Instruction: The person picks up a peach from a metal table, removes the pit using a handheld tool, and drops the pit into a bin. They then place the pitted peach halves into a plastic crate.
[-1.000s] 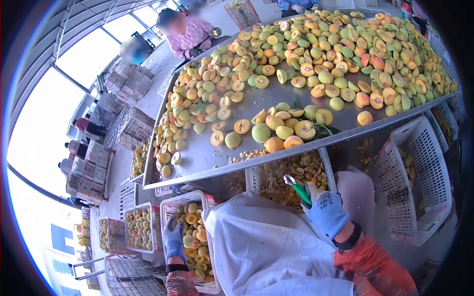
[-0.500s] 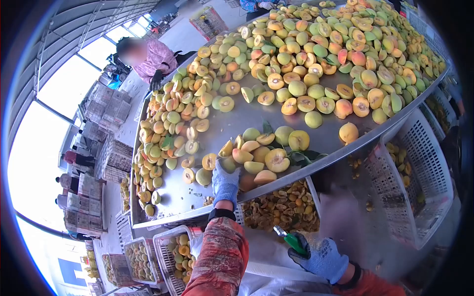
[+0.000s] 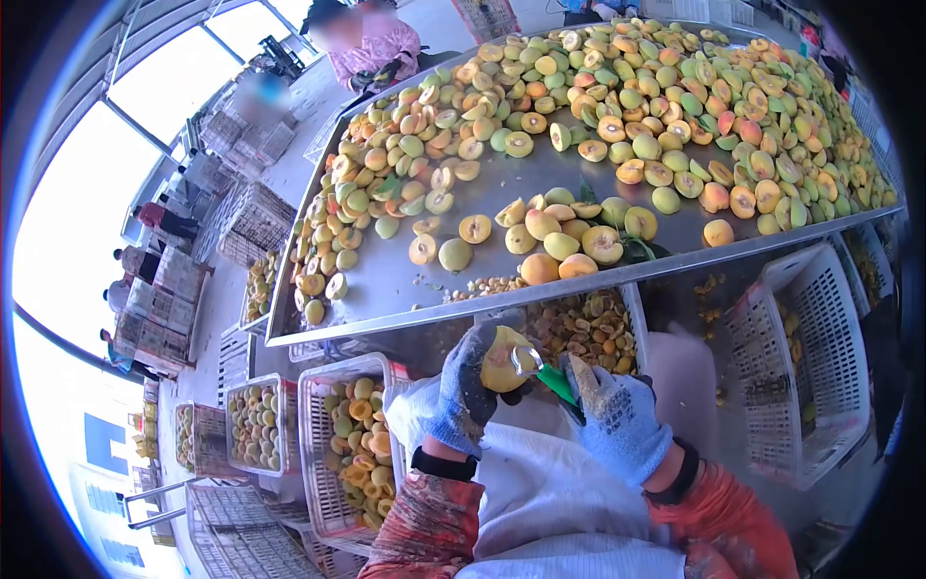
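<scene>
A yellow-green peach half (image 3: 503, 360) is in my left hand (image 3: 463, 391), its gloved fingers wrapped round it above my lap. My right hand (image 3: 622, 425), in a blue glove with dark, soiled fingers, grips a green-handled pitting tool (image 3: 557, 383). The tool's metal loop meets the right side of the peach half; whether it cuts in is hard to make out. On the metal table (image 3: 386, 309) just ahead lies a small group of peach halves (image 3: 564, 239), with loose pits (image 3: 487, 287) near the edge.
A large heap of peaches (image 3: 714, 106) covers the far side. Beneath the table edge sits a crate of pits and scraps (image 3: 593, 328). White crates stand left (image 3: 318, 454) and right (image 3: 801, 386). A co-worker in a pink patterned top (image 3: 386, 48) is at the far left corner.
My left hand has left the table's fruit and come back to my lap with a peach half. My right hand has raised the tool to it. The view has shifted.
</scene>
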The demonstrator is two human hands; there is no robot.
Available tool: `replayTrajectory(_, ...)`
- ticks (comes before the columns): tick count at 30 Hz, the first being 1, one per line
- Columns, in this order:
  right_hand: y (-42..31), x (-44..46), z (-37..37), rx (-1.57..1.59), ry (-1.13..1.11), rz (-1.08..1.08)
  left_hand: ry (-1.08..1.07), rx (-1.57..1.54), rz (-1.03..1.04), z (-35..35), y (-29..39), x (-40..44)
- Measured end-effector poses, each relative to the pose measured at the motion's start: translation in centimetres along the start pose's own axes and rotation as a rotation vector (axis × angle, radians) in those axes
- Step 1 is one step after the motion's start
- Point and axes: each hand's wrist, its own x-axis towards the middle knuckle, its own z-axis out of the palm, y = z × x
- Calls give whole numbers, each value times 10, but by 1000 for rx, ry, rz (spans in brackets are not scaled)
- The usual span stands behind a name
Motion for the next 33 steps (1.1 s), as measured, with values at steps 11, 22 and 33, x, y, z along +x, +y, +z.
replayTrajectory(11,-24,-22,-13,-475,-104,-247,106,314,172,38,25,-85)
replayTrajectory(22,-67,-38,1,121,-150,-52,225,389,363,35,10,-105)
replayTrajectory(33,-61,-5,-36,1044,-760,392,215,456,613,4,3,-92)
